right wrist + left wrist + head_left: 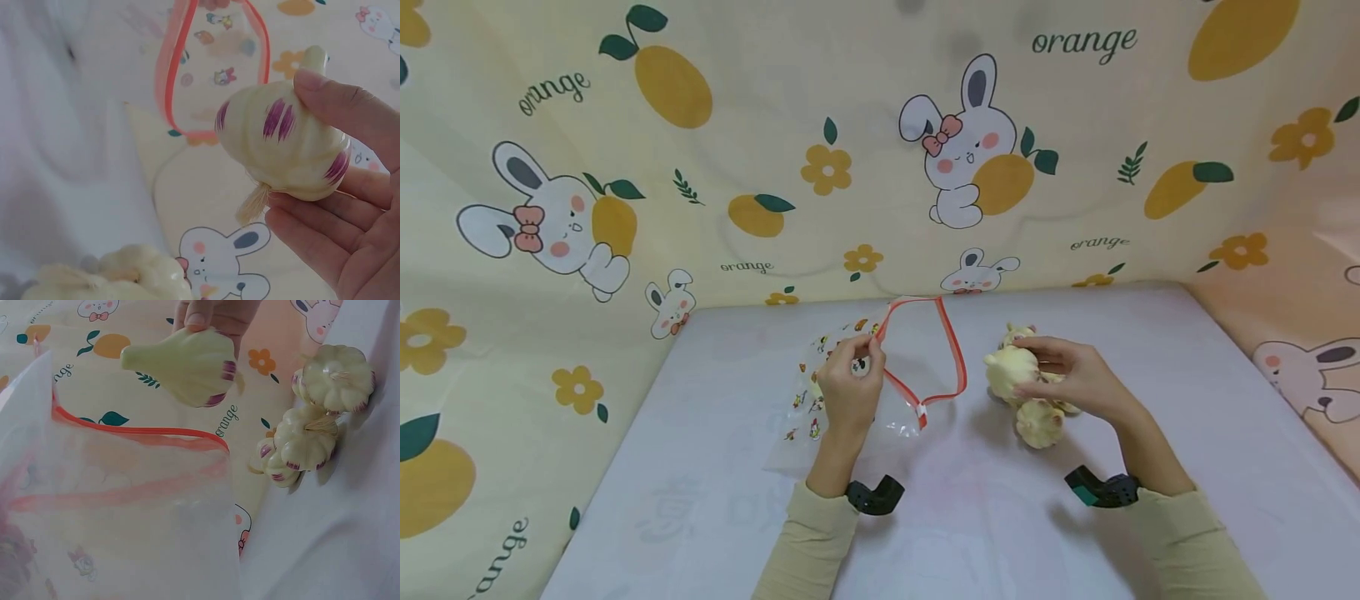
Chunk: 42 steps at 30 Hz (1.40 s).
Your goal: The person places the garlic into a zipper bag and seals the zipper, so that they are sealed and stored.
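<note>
A cream cloth backdrop printed with rabbits and oranges (850, 100) rises behind and at both sides of the pale worktop (962, 533). Left of centre lies a clear plastic bag with a red zip edge and small printed cartoon figures (808, 400), its mouth spread into a loop on the right. Two beige sleeves (808, 542) reach in from the near edge, each with a black wrist-worn device (876, 495) beside the cuff. Of the hands, the left hand (852, 387) pinches the bag's rim, standing over part of its print; the right hand (1078, 379) holds a pale garlic bulb with purple streaks (281, 137), raised just right of the bag's mouth. Similar loose garlic bulbs (1040, 423) cluster on the right of the worktop.

The held bulb and right fingers cover part of that cluster from the head, so its count is unclear. The sleeves are cut off at the near edge. In the left wrist view, a purplish shape at the bag's left is too blurred to name.
</note>
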### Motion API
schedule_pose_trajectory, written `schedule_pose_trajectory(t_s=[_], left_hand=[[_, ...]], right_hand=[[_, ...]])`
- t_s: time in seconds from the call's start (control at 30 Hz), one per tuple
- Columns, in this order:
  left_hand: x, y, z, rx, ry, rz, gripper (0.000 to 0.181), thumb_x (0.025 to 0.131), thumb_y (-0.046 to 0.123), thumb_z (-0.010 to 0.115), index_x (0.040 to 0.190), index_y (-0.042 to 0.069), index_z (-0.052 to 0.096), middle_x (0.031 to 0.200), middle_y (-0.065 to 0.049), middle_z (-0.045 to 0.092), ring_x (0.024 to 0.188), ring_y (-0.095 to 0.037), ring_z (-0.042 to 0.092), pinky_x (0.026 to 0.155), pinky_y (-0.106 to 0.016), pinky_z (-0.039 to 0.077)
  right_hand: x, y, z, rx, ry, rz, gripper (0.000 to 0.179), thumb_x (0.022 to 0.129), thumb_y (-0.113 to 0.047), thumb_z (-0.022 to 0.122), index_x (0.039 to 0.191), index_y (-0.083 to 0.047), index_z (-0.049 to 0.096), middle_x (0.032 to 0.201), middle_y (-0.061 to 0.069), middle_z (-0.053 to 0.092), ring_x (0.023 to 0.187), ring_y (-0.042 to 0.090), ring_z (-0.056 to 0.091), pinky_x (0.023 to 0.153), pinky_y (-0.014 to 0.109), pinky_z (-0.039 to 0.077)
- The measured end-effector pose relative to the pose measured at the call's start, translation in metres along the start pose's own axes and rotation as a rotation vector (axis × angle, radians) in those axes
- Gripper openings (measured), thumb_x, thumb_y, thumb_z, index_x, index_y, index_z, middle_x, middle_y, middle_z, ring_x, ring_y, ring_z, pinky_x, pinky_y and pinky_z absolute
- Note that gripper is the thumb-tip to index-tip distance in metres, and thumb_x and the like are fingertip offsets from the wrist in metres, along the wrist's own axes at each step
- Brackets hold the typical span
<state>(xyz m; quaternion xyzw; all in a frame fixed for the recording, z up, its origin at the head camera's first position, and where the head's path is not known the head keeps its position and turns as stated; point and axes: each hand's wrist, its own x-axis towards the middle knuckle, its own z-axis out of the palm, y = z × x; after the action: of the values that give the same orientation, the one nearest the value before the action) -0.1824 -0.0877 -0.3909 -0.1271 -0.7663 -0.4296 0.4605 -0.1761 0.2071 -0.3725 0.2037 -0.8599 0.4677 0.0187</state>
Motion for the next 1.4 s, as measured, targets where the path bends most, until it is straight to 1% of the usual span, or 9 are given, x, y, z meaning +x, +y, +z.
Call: schedule_pose_trajectory(t_s=[0.17, 0.23, 0.27, 0.43, 0.67, 0.93, 1.13, 1.3, 1.4], left_hand=[[0.0, 0.0, 0.0, 0.007, -0.008, -0.007, 0.007, 0.086, 0.003, 0.063, 0.085, -0.002, 0.068, 0.075, -0.014, 0.072, 0.066, -0.022, 0.069, 0.063, -0.033, 0.059], [0.0, 0.0, 0.0, 0.005, -0.001, 0.0, 0.007, 0.086, 0.003, 0.063, 0.084, -0.002, 0.068, 0.075, -0.014, 0.072, 0.066, -0.022, 0.069, 0.062, -0.033, 0.059], [0.0, 0.0, 0.0, 0.003, 0.003, 0.006, 0.006, 0.085, 0.002, 0.063, 0.084, -0.002, 0.068, 0.074, -0.014, 0.072, 0.065, -0.022, 0.069, 0.062, -0.033, 0.059], [0.001, 0.0, 0.001, -0.006, 0.02, 0.022, 0.006, 0.084, 0.0, 0.063, 0.083, -0.002, 0.068, 0.072, -0.014, 0.072, 0.064, -0.022, 0.069, 0.06, -0.033, 0.058], [-0.001, 0.0, 0.002, 0.002, 0.002, 0.01, 0.006, 0.085, 0.001, 0.063, 0.084, -0.002, 0.068, 0.073, -0.013, 0.072, 0.064, -0.022, 0.069, 0.06, -0.033, 0.058], [-0.002, -0.001, 0.003, -0.008, 0.007, 0.025, 0.005, 0.085, 0.0, 0.063, 0.084, -0.002, 0.068, 0.072, -0.013, 0.071, 0.065, -0.022, 0.069, 0.06, -0.032, 0.058], [-0.002, 0.0, 0.003, -0.006, -0.001, 0.02, 0.005, 0.085, 0.0, 0.063, 0.084, -0.002, 0.068, 0.073, -0.014, 0.072, 0.065, -0.022, 0.069, 0.061, -0.032, 0.058], [-0.003, 0.002, 0.002, -0.002, -0.012, 0.001, 0.006, 0.085, 0.001, 0.063, 0.085, -0.002, 0.068, 0.074, -0.013, 0.072, 0.065, -0.022, 0.069, 0.061, -0.033, 0.059], [-0.002, 0.002, 0.003, 0.002, -0.005, 0.011, 0.006, 0.085, 0.0, 0.062, 0.084, -0.002, 0.068, 0.073, -0.014, 0.072, 0.064, -0.022, 0.069, 0.06, -0.033, 0.058]], right_hand=[[0.004, -0.002, 0.003, 0.02, 0.004, -0.002, 0.055, 0.075, -0.009, 0.08, 0.125, 0.001, 0.059, 0.12, 0.01, 0.064, 0.095, -0.015, 0.059, 0.082, 0.007, 0.051], [0.005, -0.003, 0.004, 0.026, 0.001, 0.002, 0.055, 0.075, -0.009, 0.08, 0.126, -0.001, 0.06, 0.119, 0.006, 0.064, 0.094, -0.013, 0.06, 0.082, 0.008, 0.052], [0.006, -0.004, 0.005, 0.026, -0.001, 0.006, 0.055, 0.075, -0.01, 0.08, 0.126, -0.001, 0.06, 0.119, 0.007, 0.065, 0.094, -0.013, 0.06, 0.082, 0.008, 0.052], [0.01, -0.006, 0.008, 0.029, -0.014, 0.019, 0.056, 0.076, -0.012, 0.08, 0.127, -0.002, 0.059, 0.125, 0.02, 0.064, 0.094, -0.013, 0.06, 0.083, 0.009, 0.051], [0.015, -0.008, 0.014, 0.048, 0.006, -0.003, 0.056, 0.075, -0.009, 0.08, 0.126, 0.0, 0.059, 0.124, 0.019, 0.063, 0.094, -0.013, 0.06, 0.084, 0.009, 0.051], [0.021, -0.008, 0.021, 0.11, 0.005, -0.014, 0.055, 0.075, -0.009, 0.08, 0.126, -0.002, 0.06, 0.115, -0.008, 0.063, 0.093, -0.008, 0.064, 0.084, 0.011, 0.053], [0.024, -0.008, 0.026, 0.132, 0.005, -0.006, 0.054, 0.076, -0.009, 0.08, 0.125, -0.002, 0.061, 0.112, -0.012, 0.063, 0.091, -0.007, 0.065, 0.083, 0.011, 0.054], [0.026, -0.008, 0.028, 0.148, 0.009, -0.002, 0.055, 0.075, -0.01, 0.081, 0.125, -0.002, 0.061, 0.108, -0.021, 0.062, 0.091, -0.007, 0.065, 0.083, 0.012, 0.054], [0.028, -0.009, 0.03, 0.165, 0.011, -0.005, 0.055, 0.074, -0.009, 0.081, 0.125, -0.001, 0.061, 0.105, -0.027, 0.062, 0.089, -0.006, 0.065, 0.082, 0.013, 0.054]])
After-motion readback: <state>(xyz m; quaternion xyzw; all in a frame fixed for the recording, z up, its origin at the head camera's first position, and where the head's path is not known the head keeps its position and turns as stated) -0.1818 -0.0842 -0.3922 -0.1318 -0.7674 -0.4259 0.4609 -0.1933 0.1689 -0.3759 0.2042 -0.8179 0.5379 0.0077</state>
